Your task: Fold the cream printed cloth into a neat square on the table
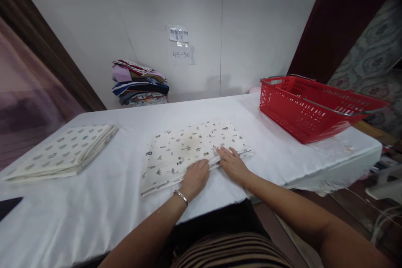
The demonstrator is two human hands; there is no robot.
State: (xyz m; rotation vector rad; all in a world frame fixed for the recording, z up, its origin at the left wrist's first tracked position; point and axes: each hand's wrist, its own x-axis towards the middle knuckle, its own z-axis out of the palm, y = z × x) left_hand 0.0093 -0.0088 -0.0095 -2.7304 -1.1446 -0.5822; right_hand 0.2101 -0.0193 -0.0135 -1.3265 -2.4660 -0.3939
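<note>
Both left hand and right hand seemingly smoothed folded cloth by the table's front edge, fingers extended, gripping nothing; next needed even pressure.

A person's bare left hand, with a silver bracelet, and bare right hand rest on the near edge of a folded cream cloth with small grey-brown prints, on a white-draped table. I see another folded cream cloth left, a red perforated plastic basket right, stacked multicoloured fabrics behind, and 2 white wall notes.
</note>
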